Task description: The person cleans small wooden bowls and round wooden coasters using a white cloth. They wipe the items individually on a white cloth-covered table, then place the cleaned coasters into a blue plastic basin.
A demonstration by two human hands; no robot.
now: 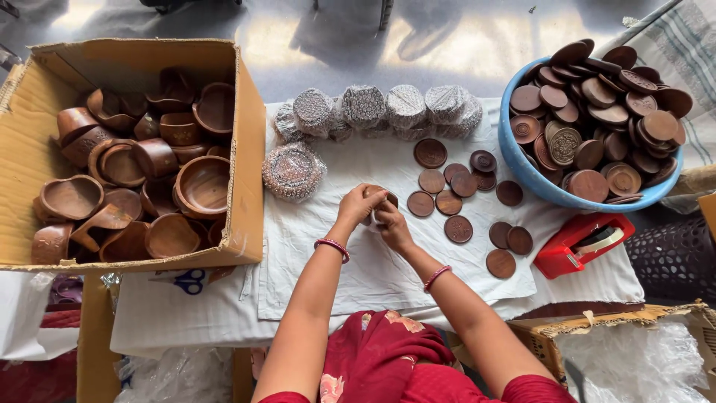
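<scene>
Head view: we log both hands, left (359, 204) and right (389, 224), grasping one wooden disc stack (379, 197); seven wrapped stacks (373, 112) done, loose discs (462, 201) and a full blue basin (522, 168) left.

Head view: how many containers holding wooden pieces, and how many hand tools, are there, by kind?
Cardboard box: 1
Blue bowl: 1
Red tape dispenser: 1
Blue-handled scissors: 1
Total: 4

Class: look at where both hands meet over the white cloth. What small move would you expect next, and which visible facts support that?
Probably setting the small wooden piece down beside the loose wooden discs on the white cloth. Both the left hand and right hand have a grip on it, right next to those discs.
</scene>
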